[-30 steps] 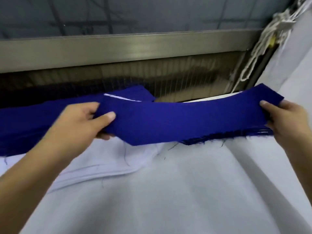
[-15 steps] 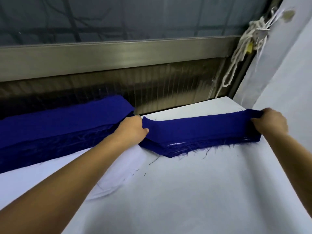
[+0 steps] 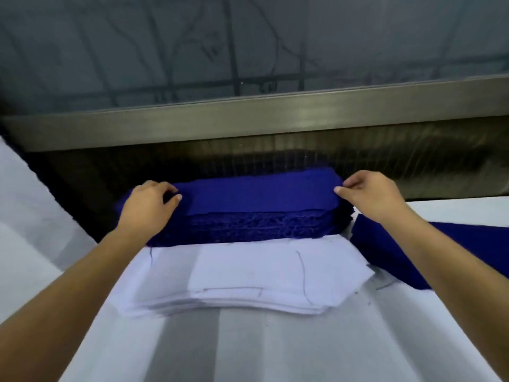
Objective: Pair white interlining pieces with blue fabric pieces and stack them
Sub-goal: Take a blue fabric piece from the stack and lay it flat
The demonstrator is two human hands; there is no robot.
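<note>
A thick stack of blue fabric pieces [image 3: 256, 213] lies at the far edge of the white table, frayed edges toward me. My left hand [image 3: 150, 208] curls over the left end of its top piece, thumb on top. At the right end of the same piece, my right hand [image 3: 369, 197] pinches the edge between thumb and fingers. A stack of white interlining pieces [image 3: 248, 277] sits just in front of the blue stack, with loose dark threads on it. Another blue pile [image 3: 468, 244] lies to the right, partly hidden by my right forearm.
The white table cover [image 3: 248, 348] spreads toward me in folds. Behind the blue stack runs a dark slot under a metal bar [image 3: 275, 119], with a grey panel above it. A white cloth slope [image 3: 24, 205] rises at the left.
Both hands let go of the blue piece laid on the right pile. They moved left to the ends of the big blue stack, and the view swung left with them.
</note>
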